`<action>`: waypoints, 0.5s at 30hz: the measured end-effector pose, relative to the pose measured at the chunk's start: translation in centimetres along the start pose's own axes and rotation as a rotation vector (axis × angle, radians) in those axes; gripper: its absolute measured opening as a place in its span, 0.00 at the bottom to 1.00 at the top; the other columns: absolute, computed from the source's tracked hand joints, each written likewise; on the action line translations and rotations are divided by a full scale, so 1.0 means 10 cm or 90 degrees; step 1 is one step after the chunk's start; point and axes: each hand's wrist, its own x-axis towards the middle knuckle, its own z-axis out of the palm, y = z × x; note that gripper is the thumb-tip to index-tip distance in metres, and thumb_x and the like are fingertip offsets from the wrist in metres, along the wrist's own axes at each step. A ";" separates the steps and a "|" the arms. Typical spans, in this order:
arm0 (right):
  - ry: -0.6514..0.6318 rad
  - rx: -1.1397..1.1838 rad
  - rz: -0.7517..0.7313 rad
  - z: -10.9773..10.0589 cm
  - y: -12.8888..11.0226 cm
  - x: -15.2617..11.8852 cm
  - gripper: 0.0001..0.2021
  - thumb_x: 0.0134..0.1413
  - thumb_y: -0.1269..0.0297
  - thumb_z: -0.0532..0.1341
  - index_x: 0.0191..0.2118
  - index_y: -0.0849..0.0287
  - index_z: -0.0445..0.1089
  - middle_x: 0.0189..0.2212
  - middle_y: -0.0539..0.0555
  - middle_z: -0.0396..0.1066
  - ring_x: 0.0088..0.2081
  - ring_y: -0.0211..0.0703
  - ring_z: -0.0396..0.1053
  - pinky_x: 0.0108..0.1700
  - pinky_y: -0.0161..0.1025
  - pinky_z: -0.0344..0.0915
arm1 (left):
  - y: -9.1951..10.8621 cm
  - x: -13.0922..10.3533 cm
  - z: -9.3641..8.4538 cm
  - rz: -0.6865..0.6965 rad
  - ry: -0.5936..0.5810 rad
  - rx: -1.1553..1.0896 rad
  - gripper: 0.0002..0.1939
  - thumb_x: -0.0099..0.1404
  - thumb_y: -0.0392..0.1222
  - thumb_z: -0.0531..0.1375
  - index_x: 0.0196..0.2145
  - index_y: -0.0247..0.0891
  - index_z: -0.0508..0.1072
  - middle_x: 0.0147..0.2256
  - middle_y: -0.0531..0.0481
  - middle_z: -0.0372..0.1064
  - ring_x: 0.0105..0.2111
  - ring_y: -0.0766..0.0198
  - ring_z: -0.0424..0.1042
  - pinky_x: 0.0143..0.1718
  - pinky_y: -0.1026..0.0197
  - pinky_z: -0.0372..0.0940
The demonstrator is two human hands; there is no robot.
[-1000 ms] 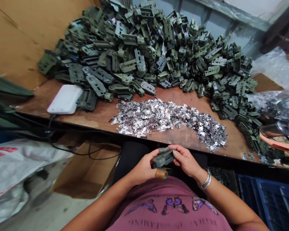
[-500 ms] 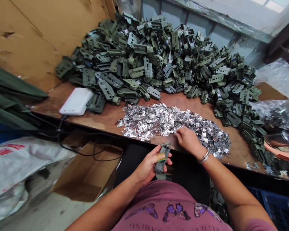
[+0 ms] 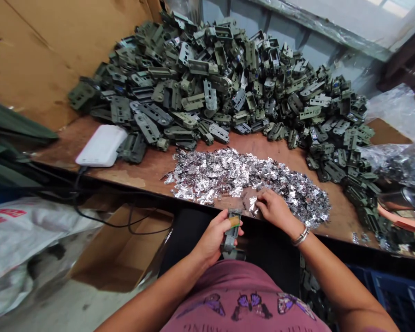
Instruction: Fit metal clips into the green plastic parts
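My left hand (image 3: 216,237) is closed around a dark green plastic housing (image 3: 230,237) with a hollow, box-like end, held in front of the table edge. A yellow-green band is wrapped at the thumb, over the part. To its right, my right hand (image 3: 275,210) rests at the table's front edge with its fingers bent together. The fingertips touch down beside a few small flat metal pieces (image 3: 252,204); whatever is between them is hidden. Just behind lies a wide pile of shiny small metal pieces (image 3: 224,173) with holes in them.
A large heap of green plastic housings (image 3: 207,78) fills the back of the wooden table (image 3: 131,177). A white box-shaped device (image 3: 102,145) with a cable sits left. Below are an open cardboard box (image 3: 115,249) and a white sack (image 3: 38,226). Plastic bags (image 3: 397,110) lie right.
My right hand has drawn back slightly from the pile toward the table edge, with a few metal pieces now loose beside its fingertips. My left hand has turned the housing more upright.
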 end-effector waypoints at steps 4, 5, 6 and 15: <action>-0.016 -0.038 -0.017 -0.01 0.03 0.02 0.07 0.61 0.70 0.56 0.34 0.58 0.71 0.35 0.56 0.70 0.36 0.44 0.68 0.40 0.38 0.64 | -0.01 -0.01 0.01 -0.016 0.002 0.028 0.13 0.53 0.42 0.64 0.35 0.35 0.68 0.32 0.49 0.71 0.23 0.69 0.68 0.16 0.69 0.62; -0.016 -0.020 -0.020 -0.03 0.04 0.01 0.07 0.60 0.71 0.56 0.34 0.59 0.71 0.35 0.57 0.71 0.36 0.44 0.69 0.41 0.38 0.64 | -0.01 -0.01 0.00 -0.014 0.007 0.032 0.14 0.53 0.43 0.64 0.35 0.36 0.68 0.32 0.49 0.71 0.23 0.69 0.68 0.16 0.69 0.62; -0.013 0.008 -0.024 -0.05 0.06 0.00 0.06 0.60 0.72 0.57 0.35 0.60 0.71 0.35 0.56 0.71 0.37 0.44 0.69 0.42 0.39 0.65 | -0.02 -0.01 0.00 -0.012 0.012 0.035 0.14 0.53 0.43 0.64 0.35 0.36 0.68 0.33 0.49 0.71 0.23 0.69 0.68 0.16 0.68 0.62; -0.021 -0.027 -0.126 -0.09 0.04 -0.18 0.06 0.60 0.71 0.57 0.35 0.59 0.72 0.33 0.55 0.70 0.33 0.40 0.66 0.34 0.36 0.60 | 0.00 -0.05 0.12 -0.011 -0.019 0.065 0.19 0.50 0.41 0.66 0.40 0.37 0.69 0.35 0.49 0.70 0.29 0.67 0.70 0.22 0.68 0.60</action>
